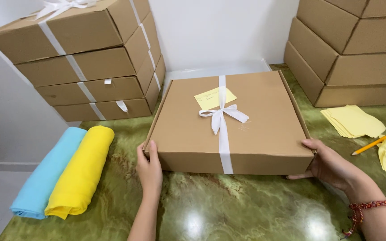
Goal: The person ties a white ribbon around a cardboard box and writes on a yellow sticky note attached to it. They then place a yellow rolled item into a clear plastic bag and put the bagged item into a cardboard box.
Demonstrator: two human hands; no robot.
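Hands, left hand (149, 166) at eight o'clock and right hand (329, 164) at four, clamp the ribboned cardboard box (228, 122) by its near corners; level, even pressure suits it on the green bench (228, 209).

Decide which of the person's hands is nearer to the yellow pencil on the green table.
Right. The right hand grips the cardboard box's near right corner, just left of the yellow pencil. The left hand holds the box's near left corner, a full box-width farther away.

Matt cardboard box (246, 129) with satin-looking ribbon (223, 117), on a glossy, perhaps marble, green tabletop (228, 209).
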